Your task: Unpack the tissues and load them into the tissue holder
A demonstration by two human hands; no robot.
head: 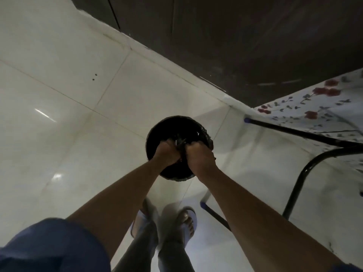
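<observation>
I am looking straight down at a round black bin point(177, 117) standing on the white tiled floor, lined with shiny black plastic. My left hand point(167, 154) and my right hand point(200, 158) are side by side above its opening, both clenched. A dark crumpled piece of plastic point(183, 149) runs between the two fists. I cannot tell whether it is a wrapper or the bin's liner. No tissues and no tissue holder are in view.
A table with a floral cloth point(324, 107) stands at the right on black metal legs point(294, 132) with blue end caps. A dark wall or cabinet front point(235, 36) runs along the top. My slippered feet point(188, 222) stand just before the bin.
</observation>
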